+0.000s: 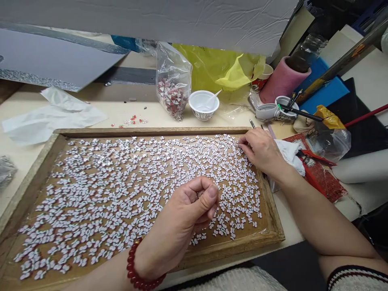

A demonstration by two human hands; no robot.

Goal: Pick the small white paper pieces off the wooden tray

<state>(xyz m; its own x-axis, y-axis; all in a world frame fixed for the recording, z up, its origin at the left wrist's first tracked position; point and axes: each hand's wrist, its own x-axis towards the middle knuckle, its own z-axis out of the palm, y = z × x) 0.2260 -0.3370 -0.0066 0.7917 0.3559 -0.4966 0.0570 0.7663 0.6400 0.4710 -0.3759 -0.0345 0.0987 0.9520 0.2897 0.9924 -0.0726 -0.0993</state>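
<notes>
A shallow wooden-framed tray (233,251) holds many small white, bow-like pieces (121,194) with hints of red and green at their edges, spread over its brown base. Above the tray's near right part, my left hand (194,206) is closed, thumb against the curled index finger; whatever lies inside is hidden. A red bead bracelet circles that wrist. My right hand (262,147) reaches to the tray's far right corner, its fingertips pinched together just over the pieces there. Anything between those fingertips is too small to make out.
Behind the tray stand a clear bag (173,87) of red and white bits and a white bowl (203,106) with a spoon. A pink roll (285,81) and cups with tools crowd the right. White tissue (54,115) lies left, near scattered red beads (133,120).
</notes>
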